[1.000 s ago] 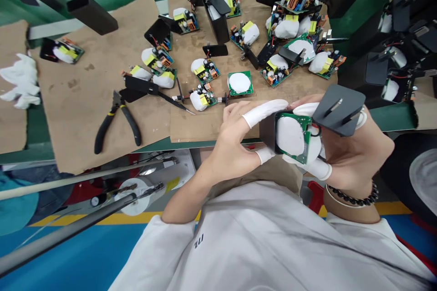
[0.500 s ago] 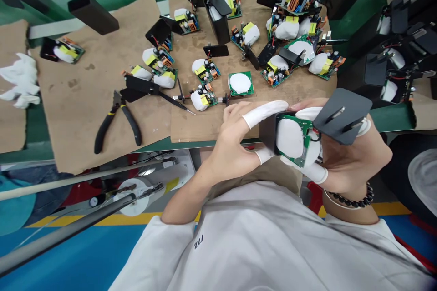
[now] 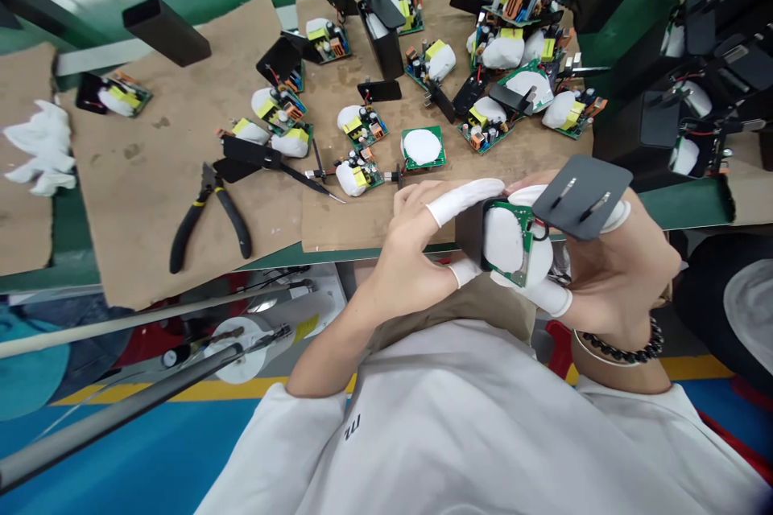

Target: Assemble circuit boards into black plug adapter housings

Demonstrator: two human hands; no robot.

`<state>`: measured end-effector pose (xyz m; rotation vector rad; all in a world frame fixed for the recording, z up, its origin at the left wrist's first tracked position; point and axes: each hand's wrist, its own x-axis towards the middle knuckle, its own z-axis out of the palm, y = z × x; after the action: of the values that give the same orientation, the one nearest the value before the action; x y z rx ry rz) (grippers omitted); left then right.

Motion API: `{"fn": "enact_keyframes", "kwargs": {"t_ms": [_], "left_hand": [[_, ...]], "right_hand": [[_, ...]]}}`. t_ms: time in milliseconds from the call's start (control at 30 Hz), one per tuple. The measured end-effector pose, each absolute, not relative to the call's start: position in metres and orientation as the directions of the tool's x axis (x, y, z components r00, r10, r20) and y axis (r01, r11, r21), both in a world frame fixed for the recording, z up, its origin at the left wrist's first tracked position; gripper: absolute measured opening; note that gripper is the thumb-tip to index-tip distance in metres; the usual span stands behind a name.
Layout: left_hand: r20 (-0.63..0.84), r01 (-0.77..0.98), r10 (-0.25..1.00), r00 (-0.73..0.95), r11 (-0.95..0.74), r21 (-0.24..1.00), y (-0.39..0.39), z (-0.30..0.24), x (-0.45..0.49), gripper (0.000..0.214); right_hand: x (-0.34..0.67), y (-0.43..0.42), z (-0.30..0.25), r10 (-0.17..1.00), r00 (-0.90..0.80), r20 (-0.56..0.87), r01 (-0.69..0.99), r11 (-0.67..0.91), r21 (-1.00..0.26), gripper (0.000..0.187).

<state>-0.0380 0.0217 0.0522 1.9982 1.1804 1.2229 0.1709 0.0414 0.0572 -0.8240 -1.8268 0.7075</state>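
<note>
Close to my chest, both hands meet on one charger assembly. My left hand [image 3: 416, 245], with white finger cots on thumb and forefinger, pinches a black charger casing [image 3: 469, 232] from the left. My right hand [image 3: 616, 265] grips a green circuit board [image 3: 513, 245] with a white pad on it, partly inside that casing. A dark grey plug plate [image 3: 583, 197] with two metal prongs hangs from the board over my right fingers. A beaded bracelet [image 3: 619, 350] circles my right wrist.
On the cardboard-covered bench [image 3: 181, 145] lie several loose green circuit boards [image 3: 423, 147] with white pads, black plug plates and casings. Black-handled pliers [image 3: 208, 213] and tweezers [image 3: 314, 183] lie left. White cloth [image 3: 39, 145] sits far left. Stacked black casings [image 3: 694, 88] fill the right side.
The assembly and both hands have shifted slightly left and up. The plug plate has tilted and moved closer over the board. Both grips are unchanged.
</note>
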Motion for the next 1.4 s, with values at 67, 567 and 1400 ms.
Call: {"fn": "enact_keyframes", "kwargs": {"t_ms": [67, 567, 1400], "left_hand": [[0.431, 0.419, 0.875, 0.220, -0.484, 0.768, 0.022, 0.049, -0.038, 0.055], [0.366, 0.419, 0.884, 0.291, -0.461, 0.782, 0.033, 0.024, -0.039, 0.062], [0.105, 0.835, 0.857, -0.505, 0.454, 0.310, 0.299, 0.121, -0.253, 0.042]], "right_hand": [[0.170, 0.042, 0.058, 0.747, -0.310, 0.588, 0.177, 0.653, -0.736, 0.054], [0.168, 0.048, 0.069, 0.769, -0.529, 0.358, 0.431, 0.607, -0.668, 0.050], [0.174, 0.057, -0.012, 0.861, -0.336, 0.381, 0.538, 0.508, -0.673, 0.062]]}}
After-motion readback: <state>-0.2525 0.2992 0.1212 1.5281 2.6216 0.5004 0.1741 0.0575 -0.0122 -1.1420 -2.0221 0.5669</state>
